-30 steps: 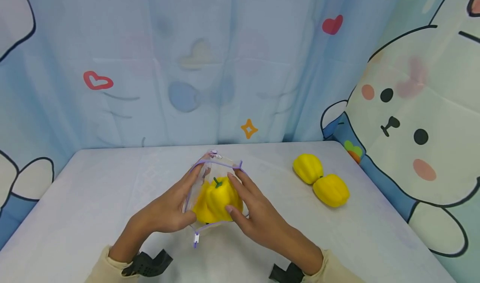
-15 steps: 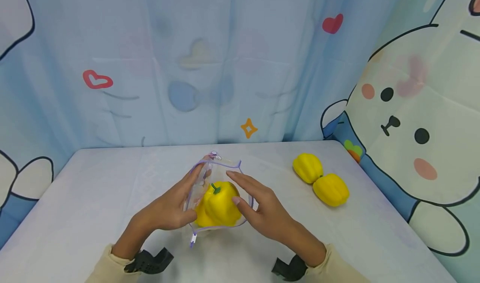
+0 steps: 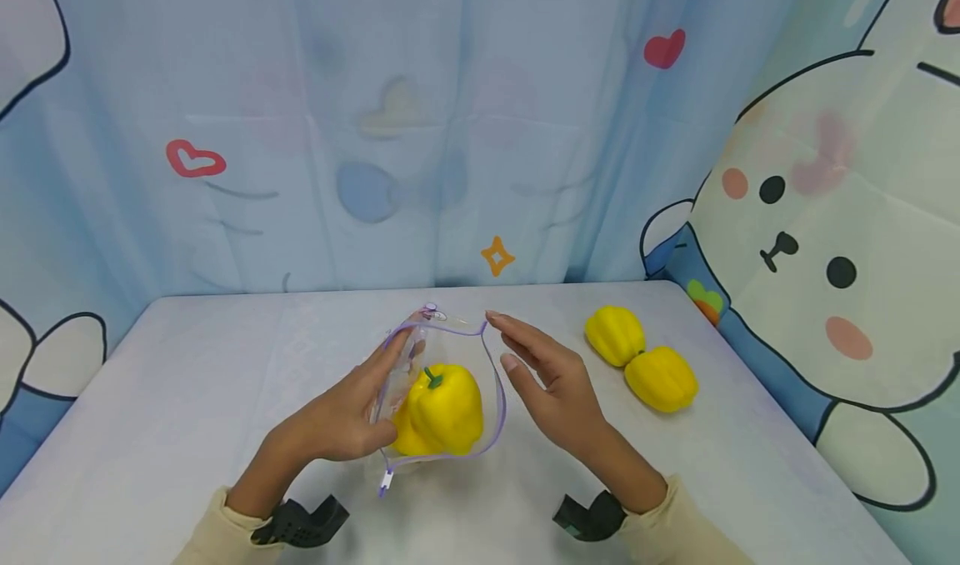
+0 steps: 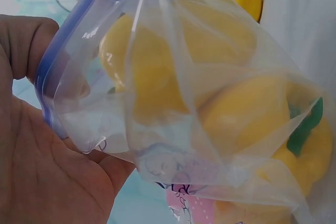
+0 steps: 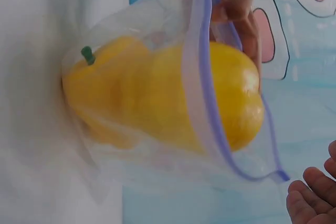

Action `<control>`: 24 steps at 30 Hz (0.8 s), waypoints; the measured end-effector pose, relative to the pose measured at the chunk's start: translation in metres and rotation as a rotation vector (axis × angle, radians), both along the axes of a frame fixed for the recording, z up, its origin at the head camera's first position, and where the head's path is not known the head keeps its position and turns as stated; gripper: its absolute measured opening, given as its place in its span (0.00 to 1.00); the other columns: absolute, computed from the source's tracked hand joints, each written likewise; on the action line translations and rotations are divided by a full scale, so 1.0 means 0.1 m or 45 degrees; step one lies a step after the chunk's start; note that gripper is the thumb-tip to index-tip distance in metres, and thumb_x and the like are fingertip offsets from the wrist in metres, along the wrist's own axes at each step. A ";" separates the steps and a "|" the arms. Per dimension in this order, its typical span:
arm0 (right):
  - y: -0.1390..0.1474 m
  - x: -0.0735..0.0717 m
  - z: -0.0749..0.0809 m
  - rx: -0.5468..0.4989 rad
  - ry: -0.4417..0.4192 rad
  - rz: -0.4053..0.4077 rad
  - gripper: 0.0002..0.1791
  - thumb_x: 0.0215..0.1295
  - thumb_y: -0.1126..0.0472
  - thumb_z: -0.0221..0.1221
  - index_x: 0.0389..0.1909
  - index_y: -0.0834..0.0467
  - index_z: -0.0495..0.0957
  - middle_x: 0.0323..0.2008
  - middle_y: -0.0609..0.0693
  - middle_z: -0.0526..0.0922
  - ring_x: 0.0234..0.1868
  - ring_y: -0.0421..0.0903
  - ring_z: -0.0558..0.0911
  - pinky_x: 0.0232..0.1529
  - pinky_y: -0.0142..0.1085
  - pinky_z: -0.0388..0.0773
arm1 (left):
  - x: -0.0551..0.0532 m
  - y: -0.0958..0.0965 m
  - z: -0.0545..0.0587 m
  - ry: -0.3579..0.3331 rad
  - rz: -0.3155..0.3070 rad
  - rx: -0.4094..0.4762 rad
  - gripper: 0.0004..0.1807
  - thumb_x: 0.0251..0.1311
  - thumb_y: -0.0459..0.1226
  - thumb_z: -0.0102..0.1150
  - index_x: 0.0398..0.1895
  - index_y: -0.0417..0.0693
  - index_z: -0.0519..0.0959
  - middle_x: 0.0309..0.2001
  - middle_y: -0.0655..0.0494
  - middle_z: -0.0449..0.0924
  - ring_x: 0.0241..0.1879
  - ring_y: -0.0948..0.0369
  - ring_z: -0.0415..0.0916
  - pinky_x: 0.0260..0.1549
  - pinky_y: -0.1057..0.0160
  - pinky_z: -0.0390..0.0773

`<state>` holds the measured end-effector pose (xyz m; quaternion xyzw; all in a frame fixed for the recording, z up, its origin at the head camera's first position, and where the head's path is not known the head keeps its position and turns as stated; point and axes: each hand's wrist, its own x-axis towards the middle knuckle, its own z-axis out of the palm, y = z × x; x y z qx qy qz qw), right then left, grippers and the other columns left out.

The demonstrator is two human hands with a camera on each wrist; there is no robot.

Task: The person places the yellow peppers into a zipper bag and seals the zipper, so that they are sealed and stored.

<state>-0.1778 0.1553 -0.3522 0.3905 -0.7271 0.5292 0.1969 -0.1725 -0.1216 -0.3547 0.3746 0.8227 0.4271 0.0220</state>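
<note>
A clear zip bag (image 3: 492, 432) with a purple rim stands with its mouth spread. Yellow bell peppers lie inside; the upper bell pepper (image 3: 447, 411) shows its green stem through the mouth, and another bell pepper (image 5: 100, 93) sits lower, blurred by the plastic. My left hand (image 3: 341, 415) holds the bag's left side, thumb at the front of the rim and fingers farther back. To the right of the mouth is my right hand (image 3: 558, 390), fingers extended and nothing held. Its fingertips are close to the rim's far right corner; contact is unclear.
Two more yellow bell peppers, a farther one (image 3: 615, 336) and a nearer one (image 3: 662, 379), lie together on the white-covered table (image 3: 187, 390) at right. A blue patterned curtain (image 3: 375, 132) hangs behind the table. The bag's slider (image 3: 387, 480) points toward me.
My right hand has let go of the upper bell pepper and drawn back right, out of the bag's mouth. That pepper sits slightly lower. My left hand has stayed on the bag.
</note>
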 end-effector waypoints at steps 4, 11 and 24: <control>0.03 -0.13 -0.08 -0.013 -0.078 -0.054 0.23 0.66 0.78 0.50 0.63 0.68 0.70 0.63 0.58 0.73 0.65 0.52 0.71 0.60 0.40 0.70 | 0.00 -0.01 -0.01 0.020 0.000 -0.001 0.56 0.42 0.31 0.53 0.77 0.41 0.37 0.76 0.49 0.45 0.74 0.55 0.46 0.68 0.45 0.49; 0.14 -0.29 -0.23 -0.020 -0.209 -0.194 0.21 0.68 0.74 0.52 0.62 0.66 0.72 0.61 0.57 0.75 0.63 0.51 0.73 0.58 0.33 0.70 | -0.01 0.01 -0.01 0.033 -0.019 -0.012 0.56 0.45 0.31 0.54 0.77 0.41 0.35 0.77 0.50 0.43 0.74 0.56 0.43 0.69 0.45 0.46; 0.50 -0.34 -0.34 0.167 -0.306 -0.325 0.21 0.71 0.69 0.51 0.64 0.67 0.70 0.62 0.58 0.74 0.63 0.53 0.72 0.58 0.38 0.71 | 0.02 0.02 0.00 0.038 -0.015 -0.003 0.55 0.44 0.31 0.53 0.77 0.40 0.36 0.75 0.47 0.48 0.74 0.53 0.46 0.67 0.41 0.48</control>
